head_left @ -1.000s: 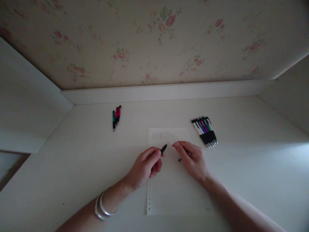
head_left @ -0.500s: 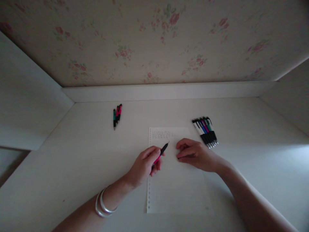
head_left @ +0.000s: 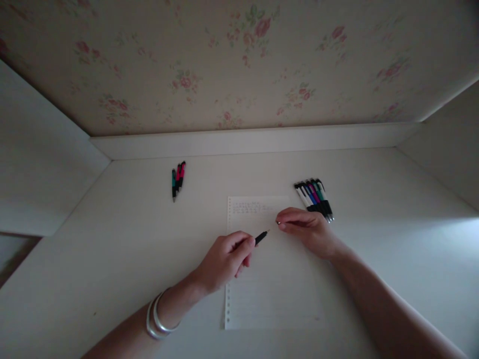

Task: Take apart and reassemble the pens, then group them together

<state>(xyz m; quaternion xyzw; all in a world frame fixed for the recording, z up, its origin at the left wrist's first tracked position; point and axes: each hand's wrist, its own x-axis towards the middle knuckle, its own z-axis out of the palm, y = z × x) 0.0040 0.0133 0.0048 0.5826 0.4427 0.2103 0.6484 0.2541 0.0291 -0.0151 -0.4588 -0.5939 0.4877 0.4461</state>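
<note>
My left hand (head_left: 226,259) is closed around a pen (head_left: 261,238), whose black grip and thin bare refill point stick out past the thumb toward the right. The rest of that pen is hidden in the fingers. Just right of the point, my right hand (head_left: 309,230) pinches a tiny, shiny piece (head_left: 278,223) that looks like a metal pen tip. A small gap separates it from the pen. Under both hands lies a sheet of lined, hole-punched paper (head_left: 269,299) with a few lines of handwriting near its top.
Behind my right hand is a row of several pens (head_left: 313,197) with white, blue, purple and green barrels. Farther left lie three pens (head_left: 178,180), one green and two pink. The white desk (head_left: 130,239) ends at a low ledge (head_left: 243,142) below the floral wall.
My right hand has risen slightly and now shows the shiny piece at its fingertips. My left hand has turned the pen flatter, its point shifting right and down.
</note>
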